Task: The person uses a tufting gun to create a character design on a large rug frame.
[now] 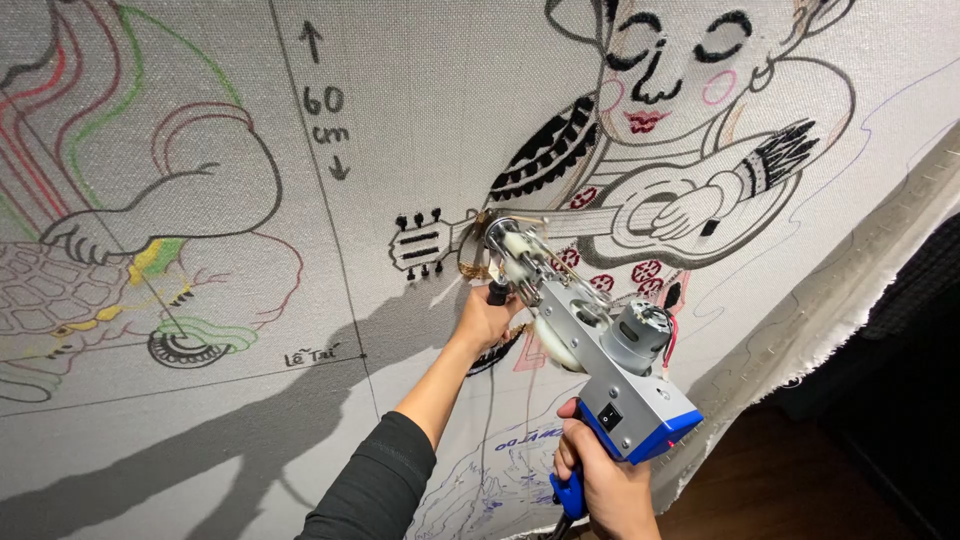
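- Against the stretched white cloth (420, 110), a tufting gun (590, 340) presses its tip at the drawn guitar's neck.
- Left hand (484, 318) grips its black front handle, at ten o'clock from the motor.
- Right hand (605, 485) clenches the blue rear grip, at six o'clock.

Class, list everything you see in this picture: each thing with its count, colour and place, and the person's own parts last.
Stretched woven cloth with drawn outlines: one, off-white, filling the view.
Drawn guitar player figure: one, black lines with red touches, upper right.
Drawn turtle figure: one, multicoloured lines, left.
Metal tufting gun with blue base: one, silver and blue, tip against the cloth.
Wooden floor: dark brown, lower right.
Left hand: on the gun's black front handle; black sleeve.
Right hand: around the blue rear grip.
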